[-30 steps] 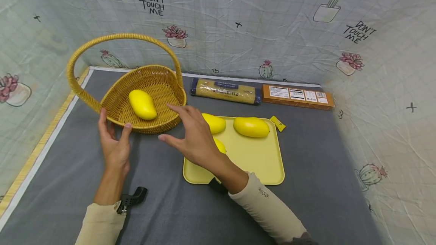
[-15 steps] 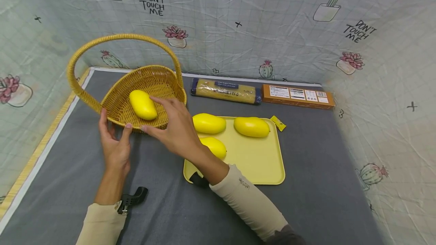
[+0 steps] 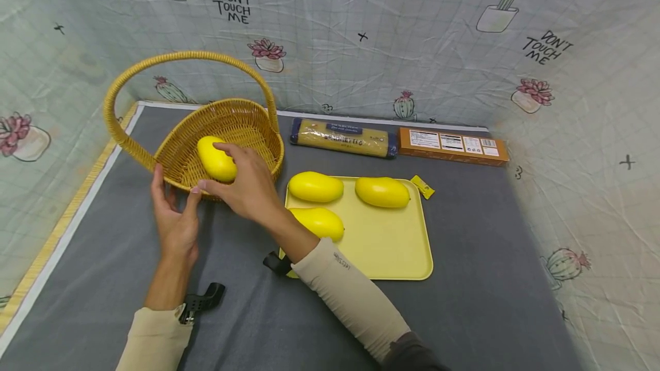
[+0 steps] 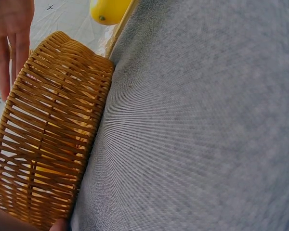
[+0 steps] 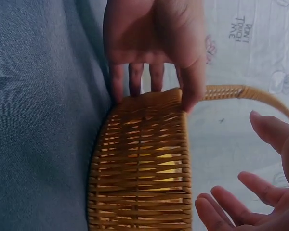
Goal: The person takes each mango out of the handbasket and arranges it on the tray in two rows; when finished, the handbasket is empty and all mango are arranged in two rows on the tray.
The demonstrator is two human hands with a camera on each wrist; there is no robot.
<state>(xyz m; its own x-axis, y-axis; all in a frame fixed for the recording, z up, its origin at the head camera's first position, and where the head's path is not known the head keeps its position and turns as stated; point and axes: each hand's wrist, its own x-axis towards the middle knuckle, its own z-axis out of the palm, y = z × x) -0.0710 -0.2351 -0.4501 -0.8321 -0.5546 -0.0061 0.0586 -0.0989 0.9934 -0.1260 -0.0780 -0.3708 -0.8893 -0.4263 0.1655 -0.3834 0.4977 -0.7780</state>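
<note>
My left hand (image 3: 177,233) grips the near left rim of a woven basket (image 3: 242,122) with a tall arched handle. In the right wrist view, its thumb lies on the basket's rim (image 5: 186,154) and its fingers go along the side. One yellow mango (image 3: 210,153) lies inside the basket. Over the near rim is my right hand (image 3: 247,185), fingers spread and partly in front of the mango. The right wrist view shows this right hand (image 5: 274,197) with loosely bent fingers above the basket and nothing in them; whether it touches the mango, I cannot tell.
A yellow tray (image 3: 381,245) to the right bears several mangoes, one (image 3: 382,192) near its far right corner. Behind it lie a spaghetti packet (image 3: 342,138) and a long orange-brown box (image 3: 454,146). A small yellow wrapper (image 3: 422,186) sits by the tray's corner.
My right hand has moved left from beside the tray to above the basket, uncovering the mangoes on the tray. My left hand, the basket and its mango have stayed put.
</note>
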